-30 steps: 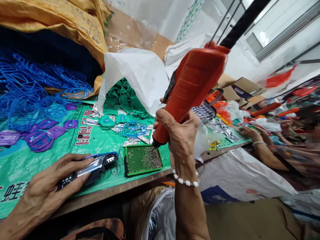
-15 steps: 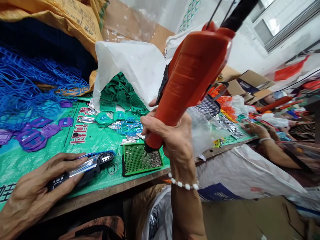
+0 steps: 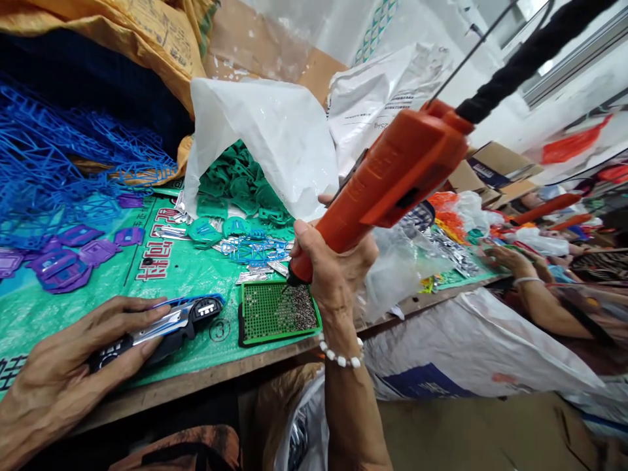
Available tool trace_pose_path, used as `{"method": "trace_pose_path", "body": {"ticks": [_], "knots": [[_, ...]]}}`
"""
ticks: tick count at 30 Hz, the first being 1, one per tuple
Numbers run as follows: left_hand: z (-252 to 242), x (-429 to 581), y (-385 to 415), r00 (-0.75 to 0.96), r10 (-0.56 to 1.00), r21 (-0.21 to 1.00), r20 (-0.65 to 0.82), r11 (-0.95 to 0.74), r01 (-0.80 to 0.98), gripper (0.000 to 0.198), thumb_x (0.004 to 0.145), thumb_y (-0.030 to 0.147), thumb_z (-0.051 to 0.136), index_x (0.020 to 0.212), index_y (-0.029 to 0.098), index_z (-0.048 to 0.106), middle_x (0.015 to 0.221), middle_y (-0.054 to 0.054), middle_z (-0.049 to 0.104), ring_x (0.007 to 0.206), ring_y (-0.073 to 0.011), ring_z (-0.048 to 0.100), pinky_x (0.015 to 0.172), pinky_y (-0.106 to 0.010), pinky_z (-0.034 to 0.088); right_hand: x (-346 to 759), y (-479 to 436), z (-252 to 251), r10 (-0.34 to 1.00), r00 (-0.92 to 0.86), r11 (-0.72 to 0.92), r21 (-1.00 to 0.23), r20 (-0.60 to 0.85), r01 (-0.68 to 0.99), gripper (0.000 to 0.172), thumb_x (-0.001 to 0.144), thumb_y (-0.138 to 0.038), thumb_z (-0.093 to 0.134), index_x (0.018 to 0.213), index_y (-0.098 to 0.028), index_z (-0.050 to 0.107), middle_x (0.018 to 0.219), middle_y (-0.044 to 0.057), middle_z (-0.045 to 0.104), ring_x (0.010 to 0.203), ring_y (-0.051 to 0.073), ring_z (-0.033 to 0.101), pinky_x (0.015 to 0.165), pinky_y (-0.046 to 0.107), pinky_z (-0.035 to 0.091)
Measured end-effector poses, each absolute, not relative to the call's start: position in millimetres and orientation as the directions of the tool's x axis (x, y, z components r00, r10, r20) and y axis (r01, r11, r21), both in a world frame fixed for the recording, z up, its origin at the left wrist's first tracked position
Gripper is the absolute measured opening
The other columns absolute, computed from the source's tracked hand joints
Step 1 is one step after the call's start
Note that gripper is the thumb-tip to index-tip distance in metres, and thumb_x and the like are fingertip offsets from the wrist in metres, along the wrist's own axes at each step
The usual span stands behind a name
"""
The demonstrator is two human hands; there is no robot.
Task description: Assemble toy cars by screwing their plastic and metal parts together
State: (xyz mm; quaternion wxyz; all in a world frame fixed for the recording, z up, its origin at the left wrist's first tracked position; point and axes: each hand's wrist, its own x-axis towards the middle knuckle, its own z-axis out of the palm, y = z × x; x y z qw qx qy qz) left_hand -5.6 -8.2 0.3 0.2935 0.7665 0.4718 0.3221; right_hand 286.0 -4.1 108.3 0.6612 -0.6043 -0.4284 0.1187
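Head view: nearest me, below the edge of the surface (image 3: 196, 278), sat a plastic-lined bag (image 3: 315, 396) with shiny pieces inside. My left hand (image 3: 69, 366) was clamped on a black, silver and blue piece (image 3: 193, 319), thumb along its near side, fingers over its top. My right hand (image 3: 336, 268) was wrapped round an orange power driver (image 3: 387, 180), slanting up rightward to its black cord (image 3: 520, 78). Its tip pointed down at a green tray (image 3: 279, 338) of small metal bits; whether it touched them I couldn't tell. The tray stood just right of the held piece.

Behind the tray lay a blue lattice (image 3: 255, 250) among silver strips, then green pieces (image 3: 240, 183) under a white bag (image 3: 275, 124), whose right edge my driver partly hid. Purple pieces (image 3: 61, 268) lay left, before blue frames (image 3: 49, 163) spilling from a yellow sack (image 3: 167, 55). Far right were a co-worker's hand (image 3: 510, 260) and cardboard boxes (image 3: 507, 160).
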Motion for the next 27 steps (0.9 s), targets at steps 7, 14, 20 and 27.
{"method": "trace_pose_path", "body": {"ticks": [7, 14, 20, 27], "knots": [[0.8, -5.4, -8.2, 0.35, 0.907, 0.744, 0.236, -0.4, 0.535, 0.04, 0.093, 0.07, 0.057, 0.109, 0.038, 0.076, 0.127, 0.005, 0.072, 0.112, -0.0208, 0.07, 0.107, -0.03, 0.052, 286.1, 0.1, 103.7, 0.663, 0.636, 0.167, -0.906, 0.395, 0.389, 0.036, 0.069, -0.046, 0.076, 0.096, -0.032, 0.059, 0.062, -0.005, 0.059, 0.052, 0.019, 0.056, 0.053, 0.04, 0.053], [-0.7, -8.3, -6.0, 0.37, 0.898, 0.74, 0.24, -0.415, 0.529, 0.04, 0.093, 0.068, 0.057, 0.11, 0.037, 0.076, 0.126, 0.004, 0.073, 0.113, -0.0211, 0.07, 0.107, -0.032, 0.054, 286.6, 2.7, 103.6, 0.657, 0.65, 0.14, -0.909, 0.382, 0.392, 0.037, 0.069, -0.042, 0.075, 0.101, -0.032, 0.059, 0.061, -0.006, 0.059, 0.051, 0.02, 0.056, 0.055, 0.041, 0.053], [2.3, -5.0, -6.9, 0.371, 0.896, 0.743, 0.244, -0.418, 0.522, 0.041, 0.092, 0.068, 0.059, 0.111, 0.036, 0.076, 0.124, 0.004, 0.074, 0.11, -0.0203, 0.071, 0.106, -0.03, 0.054, 282.2, 1.3, 102.8, 0.657, 0.641, 0.222, -0.914, 0.397, 0.339, 0.045, 0.072, -0.034, 0.078, 0.112, -0.024, 0.06, 0.058, -0.008, 0.061, 0.048, 0.016, 0.058, 0.053, 0.035, 0.053], [2.1, -7.9, 4.3, 0.481, 0.795, 0.683, 0.371, -0.584, 0.438, 0.027, 0.096, 0.049, 0.065, 0.119, 0.036, 0.072, 0.124, 0.006, 0.074, 0.11, -0.0157, 0.073, 0.101, -0.021, 0.055, 283.3, -1.4, 114.3, 0.64, 0.614, 0.272, -0.883, 0.462, 0.382, 0.042, 0.074, -0.035, 0.082, 0.11, -0.025, 0.064, 0.058, -0.009, 0.064, 0.045, 0.015, 0.061, 0.049, 0.031, 0.053]]}}
